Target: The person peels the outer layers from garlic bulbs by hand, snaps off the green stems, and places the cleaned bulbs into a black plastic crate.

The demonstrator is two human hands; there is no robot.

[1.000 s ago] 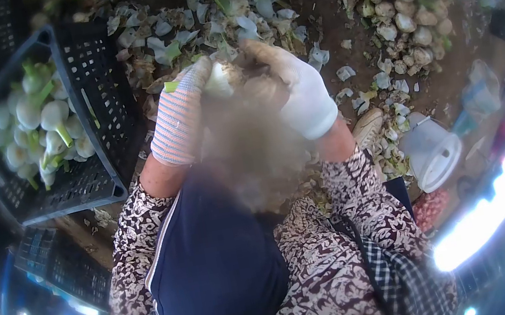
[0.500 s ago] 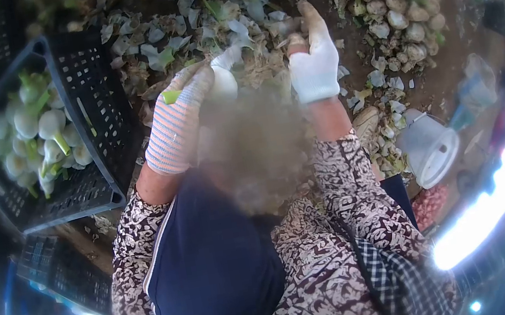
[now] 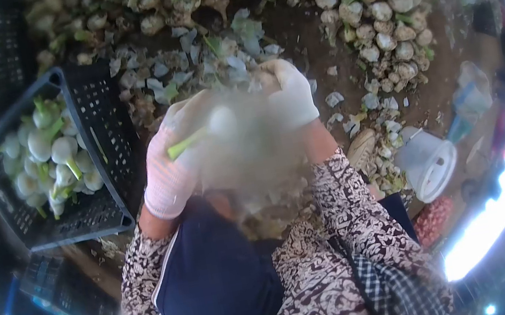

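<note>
My left hand (image 3: pixel 165 155), in a striped glove, is closed around a white garlic bulb (image 3: pixel 222 121) whose short green stem points down and left. Opposite it, my right hand (image 3: pixel 292 94), in a white glove, has its fingers bent inward. A smeared patch covers the space between the hands, so the right fingertips and anything in them are hidden. Loose papery garlic skins (image 3: pixel 161 72) lie on the ground just beyond both hands.
At left, a black plastic crate (image 3: pixel 103 125) holds trimmed white garlic bulbs (image 3: pixel 40 145). Unpeeled garlic (image 3: pixel 384 25) is heaped at the back and right. A white bucket (image 3: pixel 423 159) lies tipped at right, near a clear plastic bag (image 3: pixel 471 87).
My right hand has gone from raised thumb and open fingers to curled fingers, coming closer to the left hand. The bulb's stem has swung lower. The whole view has shifted slightly.
</note>
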